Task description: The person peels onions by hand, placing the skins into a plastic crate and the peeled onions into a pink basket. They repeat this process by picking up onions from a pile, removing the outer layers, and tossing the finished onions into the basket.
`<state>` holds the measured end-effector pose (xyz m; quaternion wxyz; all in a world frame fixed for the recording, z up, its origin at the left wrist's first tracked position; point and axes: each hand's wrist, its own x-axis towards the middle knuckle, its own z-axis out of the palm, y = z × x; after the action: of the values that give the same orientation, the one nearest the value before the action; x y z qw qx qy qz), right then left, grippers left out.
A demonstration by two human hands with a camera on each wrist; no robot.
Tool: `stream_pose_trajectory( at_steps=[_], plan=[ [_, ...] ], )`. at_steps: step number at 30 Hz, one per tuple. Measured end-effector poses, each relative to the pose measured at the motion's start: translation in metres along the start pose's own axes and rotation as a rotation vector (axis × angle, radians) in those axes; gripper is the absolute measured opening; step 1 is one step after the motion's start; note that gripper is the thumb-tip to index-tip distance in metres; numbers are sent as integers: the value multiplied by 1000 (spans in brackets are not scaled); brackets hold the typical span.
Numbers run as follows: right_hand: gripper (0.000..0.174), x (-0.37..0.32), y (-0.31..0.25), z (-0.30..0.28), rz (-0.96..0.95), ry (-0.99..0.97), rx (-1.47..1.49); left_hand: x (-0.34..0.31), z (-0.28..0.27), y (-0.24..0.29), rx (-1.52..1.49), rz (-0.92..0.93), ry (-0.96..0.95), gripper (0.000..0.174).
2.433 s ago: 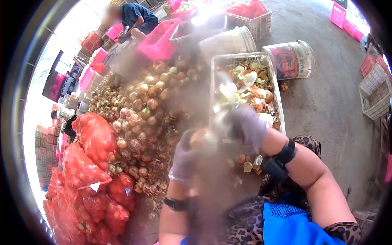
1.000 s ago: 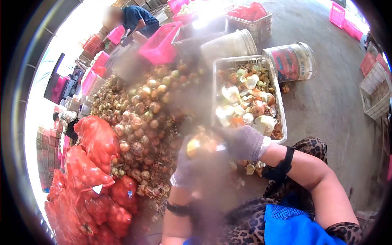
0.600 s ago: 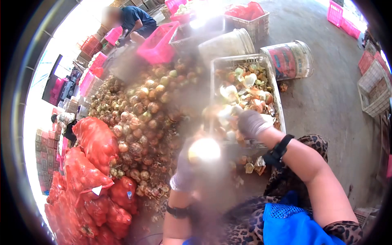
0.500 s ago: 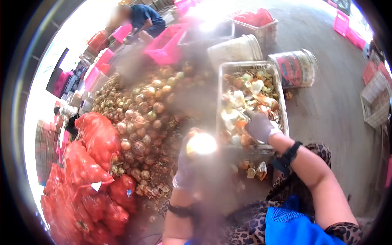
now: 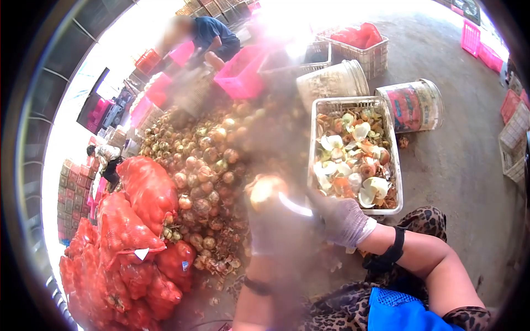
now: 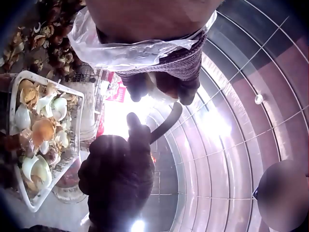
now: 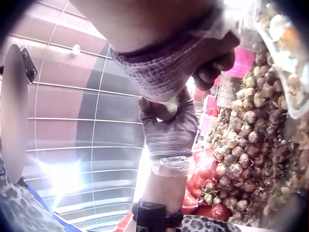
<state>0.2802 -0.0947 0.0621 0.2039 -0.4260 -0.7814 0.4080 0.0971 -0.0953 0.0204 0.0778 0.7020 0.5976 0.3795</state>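
In the head view my gloved left hand (image 5: 265, 231) holds an onion (image 5: 264, 192), partly hidden by a blur on the lens. My gloved right hand (image 5: 345, 220) grips a knife, its shiny blade (image 5: 295, 206) angled toward the onion. The left wrist view shows the curved blade (image 6: 166, 124) rising from the right fist, its tip right by the left hand's fingers and the onion. Seen from the right wrist, the left fingers curl round the pale onion (image 7: 170, 107). A white crate (image 5: 311, 143) of onion skins and peeled layers stands just beyond the right hand.
A large heap of onions (image 5: 204, 165) spreads ahead on the left. Red net sacks (image 5: 146, 187) are piled at the left. Behind the crate lie a tipped labelled bucket (image 5: 411, 105) and a whitish bucket (image 5: 334, 83). A person (image 5: 212, 38) crouches near a pink crate (image 5: 240, 71).
My right hand has come back from over the peel crate to the left hand, bringing the blade to the onion. The left hand keeps holding the onion. The head view has shifted slightly.
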Motion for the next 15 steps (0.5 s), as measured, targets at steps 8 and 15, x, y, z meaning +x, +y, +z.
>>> stream_pose_trajectory(
  at_steps=[8, 15],
  plan=[
    [65, 26, 74, 59, -306, 220, -17, -4, 19, 9, -343, 9, 130, 67],
    [29, 22, 30, 5, 195, 234, 978, 3, 8, 31, -1341, -474, 160, 69]
  ],
)
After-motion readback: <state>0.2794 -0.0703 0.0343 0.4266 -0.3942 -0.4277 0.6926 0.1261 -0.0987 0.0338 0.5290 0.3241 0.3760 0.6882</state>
